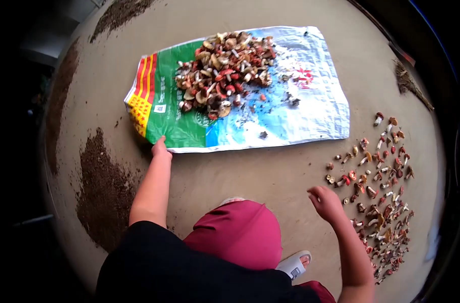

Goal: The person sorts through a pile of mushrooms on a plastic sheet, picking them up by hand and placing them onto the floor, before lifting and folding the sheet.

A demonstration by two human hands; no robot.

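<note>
A flattened woven plastic sack, printed green, blue, white, yellow and red, lies on the floor in front of me. On its middle sits a heap of mushrooms with red and brown caps and pale stems. My left hand grips the near edge of the sack by its green corner, thumb on top; the fingers under it are hidden. Over the bare floor, my right hand is curled closed and apart from the sack, with nothing visible in it. Beside it, many loose mushrooms are spread out on the floor.
Dark brown soil lies in a patch on the left, with more soil at the far left. A small bundle of dry bristles rests at the right edge. My knee and a grey sandal are below.
</note>
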